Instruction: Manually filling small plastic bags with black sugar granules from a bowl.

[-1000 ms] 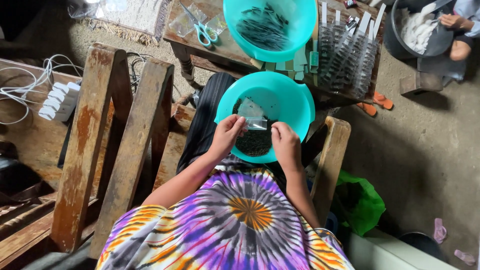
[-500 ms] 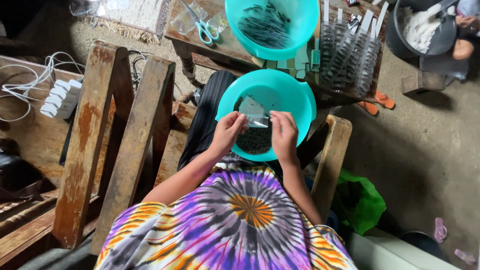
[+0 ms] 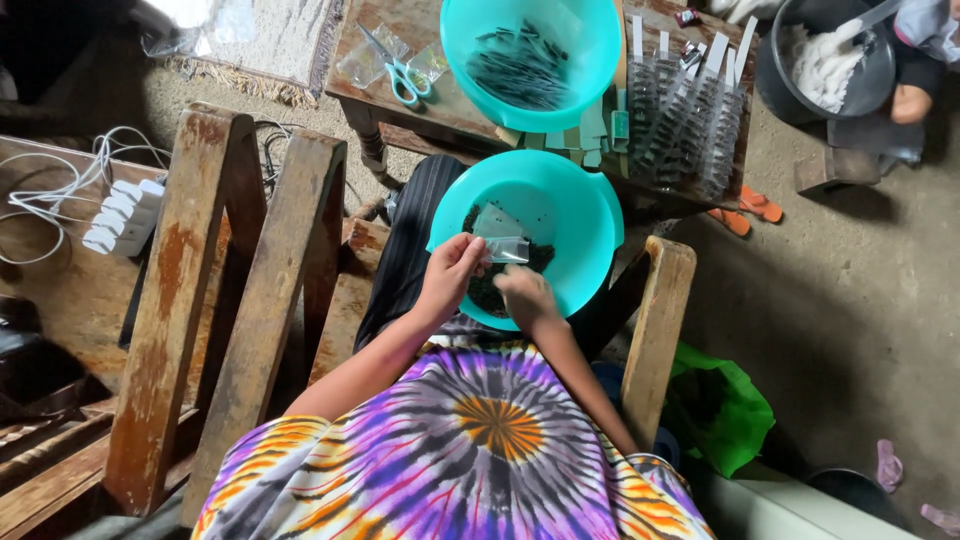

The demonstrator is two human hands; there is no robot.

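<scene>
wooden bench [image 3: 270,300], left hand [image 3: 450,275], clear packet [image 3: 505,249]

The right hand [image 3: 525,295] covers its own fingertips and part of the dark small pieces [image 3: 487,290] in the near turquoise bowl [image 3: 580,215], these pieces are too small to tell their kind, and the far bowl [image 3: 600,50] is cut by the top edge.
</scene>
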